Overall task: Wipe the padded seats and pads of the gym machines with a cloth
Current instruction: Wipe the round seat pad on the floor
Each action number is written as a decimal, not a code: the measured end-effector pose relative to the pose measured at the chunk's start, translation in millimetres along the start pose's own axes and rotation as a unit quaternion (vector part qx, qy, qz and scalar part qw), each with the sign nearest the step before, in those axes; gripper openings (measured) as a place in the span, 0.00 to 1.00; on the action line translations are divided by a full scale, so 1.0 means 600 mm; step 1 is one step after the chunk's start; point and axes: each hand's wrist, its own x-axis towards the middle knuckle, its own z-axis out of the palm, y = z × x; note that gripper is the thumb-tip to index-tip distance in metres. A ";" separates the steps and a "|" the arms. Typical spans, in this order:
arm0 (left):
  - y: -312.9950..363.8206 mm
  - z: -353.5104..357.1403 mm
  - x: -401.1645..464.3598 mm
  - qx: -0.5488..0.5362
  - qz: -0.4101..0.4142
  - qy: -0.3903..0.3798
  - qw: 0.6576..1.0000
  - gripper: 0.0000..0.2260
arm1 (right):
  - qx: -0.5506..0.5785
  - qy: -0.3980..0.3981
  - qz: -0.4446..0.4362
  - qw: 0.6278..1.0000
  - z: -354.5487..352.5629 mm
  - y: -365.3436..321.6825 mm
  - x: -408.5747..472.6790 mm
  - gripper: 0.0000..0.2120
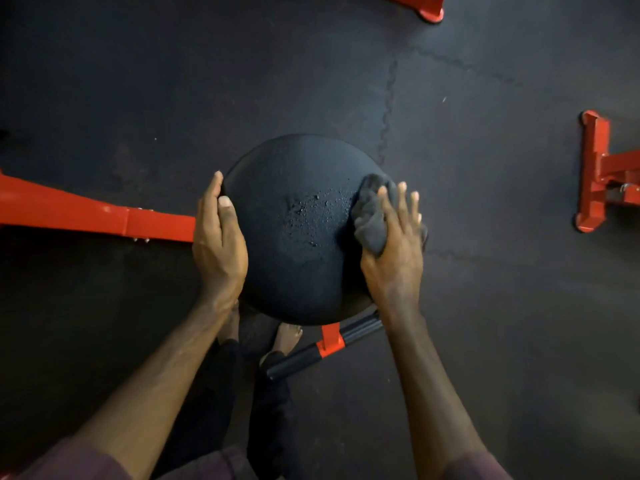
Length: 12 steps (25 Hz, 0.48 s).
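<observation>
Head view: we see round padded seat (298,233) centre, droplets (311,209) mid-seat. Right hand (394,244) presses cloth (372,216) flat at seat's right edge; left hand (218,237) cups left rim, fingers relaxed. Risk: cloth slides off edge, droplets missed, smeared.

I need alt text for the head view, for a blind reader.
Right hand presses a grey cloth on a round black seat with droplets; left hand holds its edge. Red frames stand on the dark floor.
</observation>
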 end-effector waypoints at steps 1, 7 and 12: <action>-0.002 0.004 0.005 -0.017 0.004 0.012 1.000 0.20 | 0.004 -0.002 -0.027 1.000 0.003 0.003 -0.034 0.37; -0.003 -0.001 0.021 -0.042 0.023 -0.008 0.999 0.20 | -0.035 -0.022 -0.169 0.985 0.021 -0.020 -0.121 0.33; -0.014 -0.001 0.020 -0.069 0.016 -0.001 0.997 0.19 | -0.035 0.010 -0.073 0.997 0.018 -0.026 -0.041 0.40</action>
